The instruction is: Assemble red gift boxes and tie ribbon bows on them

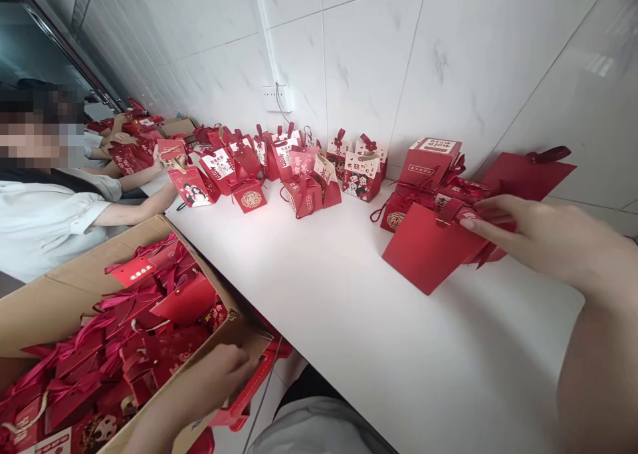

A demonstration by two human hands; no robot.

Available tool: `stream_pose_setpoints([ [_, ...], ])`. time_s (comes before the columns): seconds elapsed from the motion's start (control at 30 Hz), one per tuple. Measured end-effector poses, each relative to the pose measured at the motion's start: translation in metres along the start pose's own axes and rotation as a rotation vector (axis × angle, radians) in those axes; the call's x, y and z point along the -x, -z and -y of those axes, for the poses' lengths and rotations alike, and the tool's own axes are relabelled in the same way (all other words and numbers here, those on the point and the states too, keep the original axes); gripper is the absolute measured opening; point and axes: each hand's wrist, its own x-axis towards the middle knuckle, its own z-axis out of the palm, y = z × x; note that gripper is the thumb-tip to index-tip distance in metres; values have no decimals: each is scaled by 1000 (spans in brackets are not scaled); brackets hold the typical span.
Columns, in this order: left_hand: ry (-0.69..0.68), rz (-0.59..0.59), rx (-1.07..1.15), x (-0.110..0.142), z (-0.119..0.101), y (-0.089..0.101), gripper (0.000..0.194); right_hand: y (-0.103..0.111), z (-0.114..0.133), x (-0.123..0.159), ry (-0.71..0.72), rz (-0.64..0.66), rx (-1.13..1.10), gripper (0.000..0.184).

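Observation:
My right hand (553,241) is closed, thumb and fingers pinching the top strap of a red gift box (431,248) on the right of the white table. Behind that box stand other red candy boxes, one with a cream-and-red top (431,158) stacked on others, and a plain red one with a ribbon handle (528,171). My left hand (219,374) lies at the near rim of a cardboard box (47,301). Its fingers are curled; whatever is in them is hidden. Red gift boxes with ribbons (134,308) fill the cardboard box.
Several small red boxes (361,175) stand along the tiled wall on the white table (309,268). A co-worker (54,208) at the left handles a red box (172,149). A wall socket (276,98) sits above the table. Something red and plastic (249,387) is below my left hand.

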Motion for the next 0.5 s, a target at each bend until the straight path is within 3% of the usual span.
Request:
stream_pose_setpoints([
  [0.07, -51, -102, -49, 6, -14, 23, 41, -9, 4, -7, 22, 83, -3, 44],
  [0.1, -43, -219, -116, 8, -17, 31, 39, -14, 6, -9, 39, 112, -5, 43],
  [0.17, 44, -480, -336, 8, -16, 40, 42, -24, 7, -14, 76, 140, 2, 40],
  [0.2, 111, -537, -447, 6, -12, 40, 44, -28, 7, -16, 86, 140, 8, 39],
  [0.27, 206, -443, -573, 1, -3, 36, 40, -36, 6, -19, 100, 126, 12, 40],
  [0.37, 191, -240, -566, -11, 7, 25, 37, -42, 1, -22, 143, 103, -24, 43],
  [0.5, 81, -317, -577, -29, 10, 22, 40, -41, 2, -20, 247, 77, -66, 43],
])
